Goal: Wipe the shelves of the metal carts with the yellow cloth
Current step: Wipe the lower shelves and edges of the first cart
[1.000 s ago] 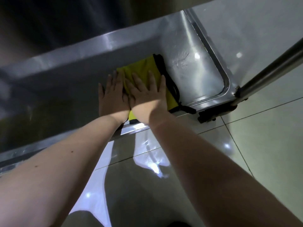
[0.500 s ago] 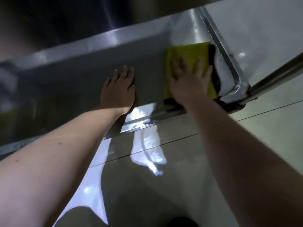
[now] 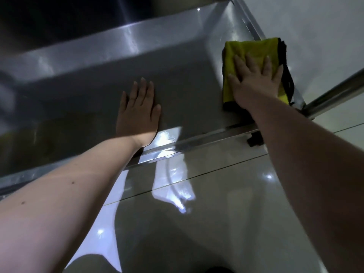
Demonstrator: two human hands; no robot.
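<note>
A folded yellow cloth point(image 3: 254, 49) with a black edge lies at the right end of the low metal cart shelf point(image 3: 187, 79), against its raised right rim. My right hand point(image 3: 256, 79) presses flat on the cloth with straight, spread fingers. My left hand point(image 3: 138, 113) rests flat on the bare shelf near its front edge, well left of the cloth, fingers straight and together.
The shelf's raised front lip point(image 3: 197, 142) runs across below my wrists. A round metal cart post point(image 3: 334, 95) slants up at the right corner above a dark caster point(image 3: 255, 139). Glossy tiled floor point(image 3: 216, 203) lies below. The upper shelf overhangs in shadow at the top.
My hands were together on the cloth mid-shelf. My right hand has slid the cloth to the right end of the shelf, while my left hand has stayed flat on the bare metal.
</note>
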